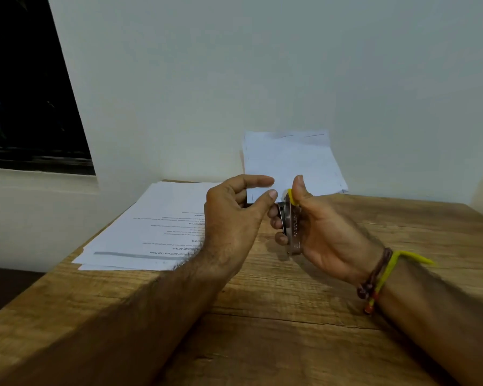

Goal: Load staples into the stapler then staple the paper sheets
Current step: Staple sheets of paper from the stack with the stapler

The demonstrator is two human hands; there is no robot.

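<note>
My right hand (pixel 321 229) grips a small metal stapler (pixel 290 227) with a yellow tip, held upright above the wooden table (pixel 290 316). My left hand (pixel 234 218) pinches the near edge of some white paper sheets (pixel 287 162) between thumb and forefinger. The sheets are lifted toward the wall, and their near edge sits at the stapler's mouth. Short staple marks show along the sheets' far edge. Whether staples are inside the stapler is hidden.
A stack of printed sheets (pixel 151 229) lies on the table's left side, reaching its left edge. The wall stands just behind the table. A dark window (pixel 25 93) is at the upper left. Bands circle my right wrist (pixel 379 277).
</note>
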